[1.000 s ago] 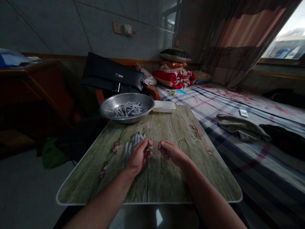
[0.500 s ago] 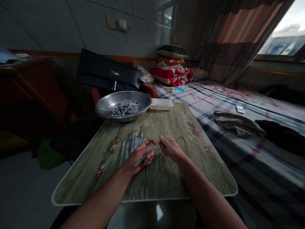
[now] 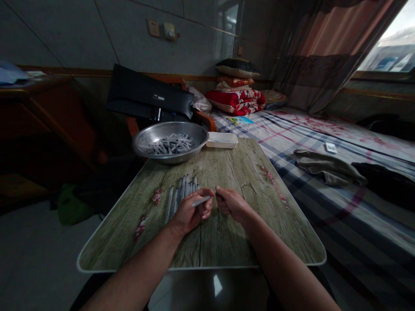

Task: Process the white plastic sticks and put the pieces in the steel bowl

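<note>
A grey stick (image 3: 201, 201) is being gripped by the curled left grip (image 3: 193, 211), its tip being held just beside the pinched right grip (image 3: 233, 205), whose contents cannot be told; more grey sticks (image 3: 183, 192) are being left lying on the surface (image 3: 227, 233).

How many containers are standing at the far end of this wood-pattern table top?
2. A steel bowl holding grey sticks stands at the far end on the left; a white shallow tray stands just to its right. No other container appears hidden there.

A curtained window (image 3: 387, 54) dimly lights a bed (image 3: 327, 216) and seemingly tiled walls (image 3: 65, 34).
</note>
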